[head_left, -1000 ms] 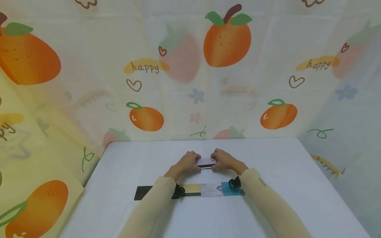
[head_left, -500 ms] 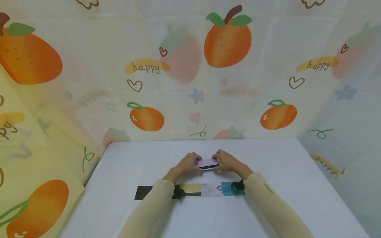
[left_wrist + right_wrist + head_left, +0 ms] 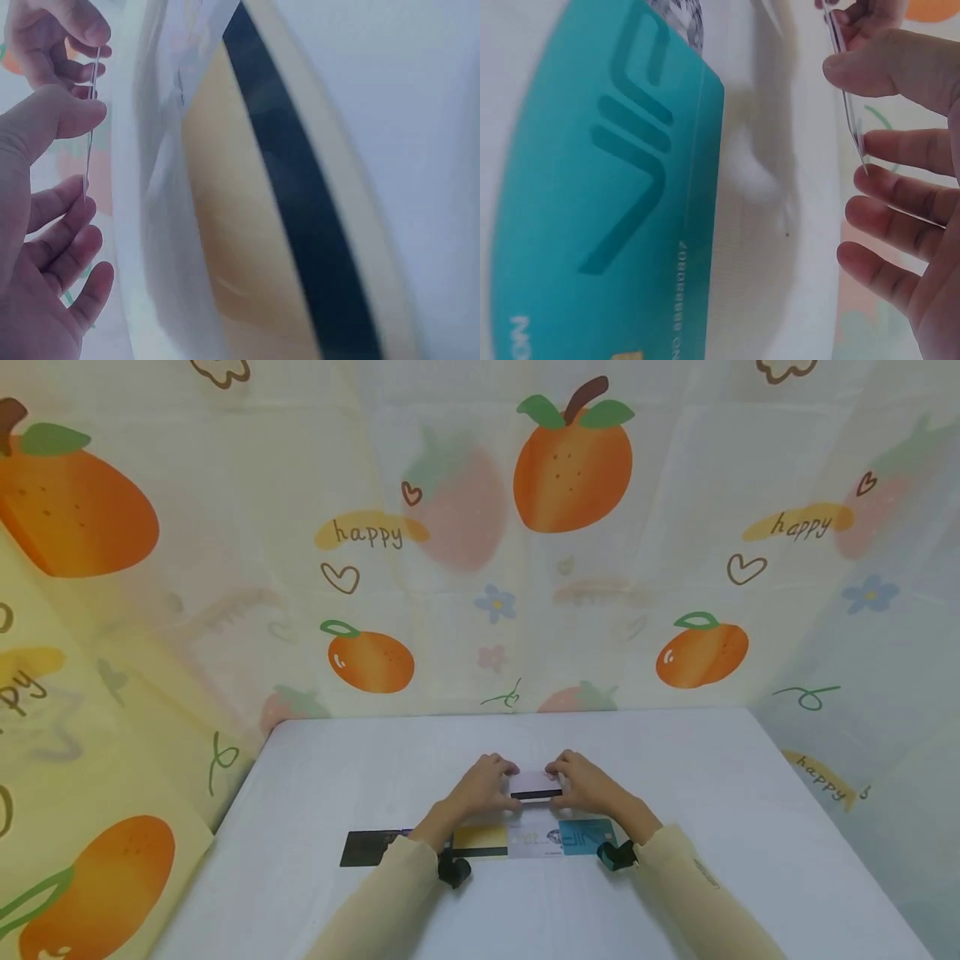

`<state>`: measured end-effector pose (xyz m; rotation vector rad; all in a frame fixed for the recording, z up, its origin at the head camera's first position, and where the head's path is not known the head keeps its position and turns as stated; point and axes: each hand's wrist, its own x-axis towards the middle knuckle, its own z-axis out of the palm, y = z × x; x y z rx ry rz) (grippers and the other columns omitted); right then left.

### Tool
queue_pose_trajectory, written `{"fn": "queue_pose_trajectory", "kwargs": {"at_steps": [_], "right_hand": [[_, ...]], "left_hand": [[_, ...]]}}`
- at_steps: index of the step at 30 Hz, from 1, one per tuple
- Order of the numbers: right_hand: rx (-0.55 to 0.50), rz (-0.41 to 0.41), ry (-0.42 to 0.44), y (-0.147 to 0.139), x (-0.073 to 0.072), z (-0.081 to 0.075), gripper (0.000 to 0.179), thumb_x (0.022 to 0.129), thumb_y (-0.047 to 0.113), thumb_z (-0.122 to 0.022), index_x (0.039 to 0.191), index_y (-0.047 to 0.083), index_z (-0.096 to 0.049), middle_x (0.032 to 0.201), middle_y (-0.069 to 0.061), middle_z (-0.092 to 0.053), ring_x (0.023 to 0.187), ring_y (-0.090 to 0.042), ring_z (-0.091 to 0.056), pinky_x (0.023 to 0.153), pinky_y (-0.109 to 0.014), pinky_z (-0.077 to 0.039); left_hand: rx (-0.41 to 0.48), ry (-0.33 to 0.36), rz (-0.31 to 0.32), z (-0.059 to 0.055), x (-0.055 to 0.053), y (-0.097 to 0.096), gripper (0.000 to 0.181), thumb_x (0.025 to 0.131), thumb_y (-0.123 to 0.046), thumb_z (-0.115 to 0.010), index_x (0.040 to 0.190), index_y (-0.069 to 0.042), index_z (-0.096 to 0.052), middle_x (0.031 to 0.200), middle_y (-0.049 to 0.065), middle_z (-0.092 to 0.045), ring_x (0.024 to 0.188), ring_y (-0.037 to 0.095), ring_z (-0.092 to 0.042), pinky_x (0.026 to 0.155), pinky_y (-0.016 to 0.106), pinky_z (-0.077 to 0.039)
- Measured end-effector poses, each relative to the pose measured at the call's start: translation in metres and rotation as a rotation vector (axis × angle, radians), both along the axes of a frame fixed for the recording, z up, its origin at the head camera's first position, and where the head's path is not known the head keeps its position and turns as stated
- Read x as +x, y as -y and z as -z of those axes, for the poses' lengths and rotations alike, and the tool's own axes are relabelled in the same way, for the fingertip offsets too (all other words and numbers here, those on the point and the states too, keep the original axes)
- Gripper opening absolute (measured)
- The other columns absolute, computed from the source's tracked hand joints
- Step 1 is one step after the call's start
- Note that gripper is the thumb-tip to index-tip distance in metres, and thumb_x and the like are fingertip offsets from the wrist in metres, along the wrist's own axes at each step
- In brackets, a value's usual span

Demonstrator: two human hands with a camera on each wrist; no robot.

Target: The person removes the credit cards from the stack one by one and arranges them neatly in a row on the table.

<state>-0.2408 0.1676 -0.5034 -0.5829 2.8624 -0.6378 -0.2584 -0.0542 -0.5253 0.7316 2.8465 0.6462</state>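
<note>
Between both hands is a pale card (image 3: 536, 782) with a black stripe along its near side, held above the white table. My left hand (image 3: 483, 787) pinches its left end between thumb and fingers, and my right hand (image 3: 592, 787) pinches the right end the same way. Seen edge-on in the left wrist view, the card (image 3: 91, 139) looks thin. Just nearer than the hands lies a row of cards: a black one (image 3: 366, 850), a yellow one with a dark stripe (image 3: 480, 837), a pale grey one (image 3: 523, 842) and a teal VIP card (image 3: 587, 835).
The left sleeve (image 3: 382, 893) covers part of the row between the black and yellow cards. Black wrist cameras hang near the row's near edge. A fruit-printed cloth (image 3: 450, 552) stands behind the white table (image 3: 675, 760) and along its sides.
Both hands have moved the striped card toward the person and a little to the right, closer to the row. The grip on it stays the same, and the row has not moved.
</note>
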Motion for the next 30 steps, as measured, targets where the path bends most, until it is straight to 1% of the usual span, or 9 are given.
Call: {"fn": "queue_pose_trajectory", "kwargs": {"at_steps": [6,13,17,22,30], "right_hand": [[-0.018,-0.008,-0.054,-0.003,0.011,0.002,0.049,0.077,0.025,-0.080,0.121,0.009,-0.065,0.111,-0.003,-0.056,0.098,-0.017,-0.050,0.093,-0.039,-0.049],[-0.059,-0.004,-0.077,-0.010,0.021,0.005,0.048,0.075,0.022,-0.083,0.118,0.008,-0.066,0.108,-0.004,-0.056,0.098,-0.018,-0.052,0.091,-0.041,-0.050],[-0.068,0.005,-0.065,-0.014,0.025,0.005,0.046,0.075,0.022,-0.082,0.116,0.010,-0.067,0.108,-0.003,-0.057,0.098,-0.017,-0.052,0.092,-0.041,-0.050],[-0.077,0.019,-0.037,-0.017,0.029,0.003,0.045,0.076,0.024,-0.082,0.117,0.011,-0.067,0.109,-0.002,-0.057,0.099,-0.017,-0.052,0.094,-0.042,-0.050],[-0.107,0.042,-0.004,-0.029,0.038,0.003,0.045,0.076,0.022,-0.082,0.117,0.011,-0.066,0.110,-0.003,-0.057,0.101,-0.020,-0.054,0.092,-0.043,-0.050]], "left_hand": [[0.036,0.011,-0.019,-0.004,0.013,-0.002,0.058,0.075,-0.042,-0.079,0.123,-0.013,-0.064,0.119,0.004,-0.060,0.107,0.019,-0.051,0.097,0.038,-0.047],[0.081,0.032,-0.027,-0.008,0.026,-0.006,0.055,0.077,-0.040,-0.078,0.123,-0.015,-0.063,0.120,0.003,-0.060,0.110,0.018,-0.051,0.099,0.038,-0.047],[0.082,0.028,-0.023,-0.010,0.032,-0.009,0.055,0.078,-0.040,-0.077,0.124,-0.015,-0.063,0.122,0.003,-0.060,0.112,0.019,-0.051,0.099,0.039,-0.047],[0.061,0.014,-0.022,-0.009,0.038,-0.013,0.054,0.079,-0.040,-0.076,0.126,-0.016,-0.062,0.126,0.003,-0.059,0.115,0.019,-0.051,0.101,0.038,-0.046],[0.040,-0.021,0.008,-0.009,0.046,-0.023,0.055,0.079,-0.042,-0.074,0.126,-0.018,-0.062,0.123,0.001,-0.060,0.112,0.017,-0.051,0.099,0.035,-0.047]]}}
